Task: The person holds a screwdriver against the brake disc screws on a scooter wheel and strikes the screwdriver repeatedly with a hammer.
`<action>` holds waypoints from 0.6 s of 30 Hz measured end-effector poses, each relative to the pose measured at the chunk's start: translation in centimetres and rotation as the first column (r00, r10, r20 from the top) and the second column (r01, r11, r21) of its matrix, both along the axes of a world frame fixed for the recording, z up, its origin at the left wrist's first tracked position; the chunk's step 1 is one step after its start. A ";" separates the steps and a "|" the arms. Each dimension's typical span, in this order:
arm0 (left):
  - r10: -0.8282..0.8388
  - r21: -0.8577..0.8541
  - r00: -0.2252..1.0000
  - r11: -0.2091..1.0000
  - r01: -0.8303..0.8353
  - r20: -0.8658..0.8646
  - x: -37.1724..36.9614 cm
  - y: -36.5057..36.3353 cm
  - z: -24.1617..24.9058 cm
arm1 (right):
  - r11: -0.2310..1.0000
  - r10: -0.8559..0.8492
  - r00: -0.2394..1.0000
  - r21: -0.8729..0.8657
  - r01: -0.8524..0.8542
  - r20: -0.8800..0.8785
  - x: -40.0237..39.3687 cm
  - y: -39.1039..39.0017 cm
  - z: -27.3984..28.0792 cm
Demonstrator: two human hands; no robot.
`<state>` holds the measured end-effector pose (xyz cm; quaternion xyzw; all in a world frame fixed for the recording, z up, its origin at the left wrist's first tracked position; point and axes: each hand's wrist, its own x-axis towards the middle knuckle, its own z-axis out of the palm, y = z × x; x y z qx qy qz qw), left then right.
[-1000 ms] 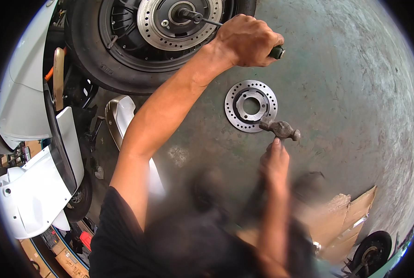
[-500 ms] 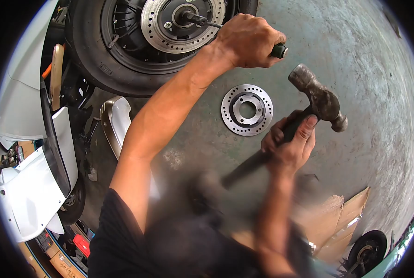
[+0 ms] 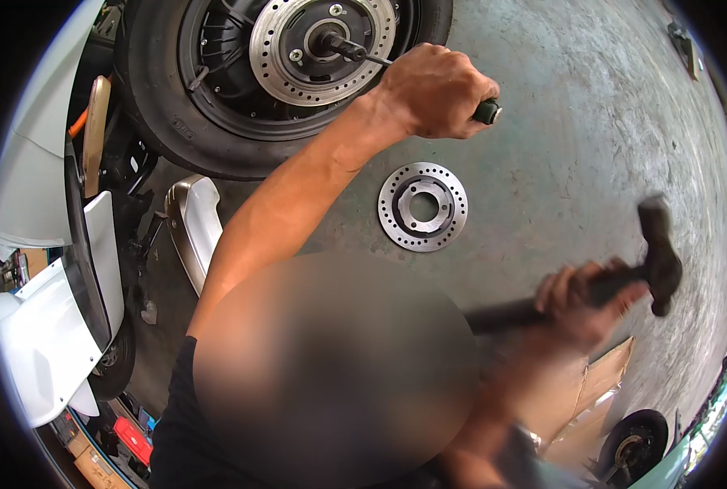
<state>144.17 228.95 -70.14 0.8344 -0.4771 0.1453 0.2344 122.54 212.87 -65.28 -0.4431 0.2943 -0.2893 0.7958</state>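
My left hand [image 3: 437, 91] is closed around a screwdriver [image 3: 487, 112], its dark green handle end sticking out past the fist. The thin metal shank runs left to the axle [image 3: 349, 49] of a wheel [image 3: 172, 134] lying at the upper left; where the tip rests I cannot make out. A drilled brake disc [image 3: 270, 73] sits around the hub. In my right hand [image 3: 579, 306], smeared by motion, is a hammer [image 3: 661, 257], gripped close below its head, out to the right and apart from the screwdriver. A second brake disc [image 3: 406, 220] lies flat on the floor between my hands.
White body panels [image 3: 46, 342] and a silver curved cover [image 3: 188, 224] stand at the left. Cardboard [image 3: 595, 383] lies at the lower right, beside a small wheel [image 3: 636, 440]. A blurred oval hides the lower middle of the view.
My right hand has swung the hammer to the right and down, away from the screwdriver. My left hand keeps its grip and sits slightly lower in view.
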 end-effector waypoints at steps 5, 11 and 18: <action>-0.002 -0.009 1.000 1.000 0.002 0.007 0.2 0.2 0.2 | 0.967 -0.223 0.964 -0.091 0.237 0.144 -0.5 0.0 0.7; -0.008 -0.003 1.000 1.000 0.008 -0.025 -0.6 -0.2 -0.1 | 0.848 0.359 0.712 -0.108 -0.519 -0.604 1.9 2.8 -7.4; -0.008 0.033 1.000 0.999 0.008 0.012 -1.2 -0.4 -0.3 | 0.798 0.464 0.597 0.015 -0.603 -0.655 -4.6 4.0 -13.5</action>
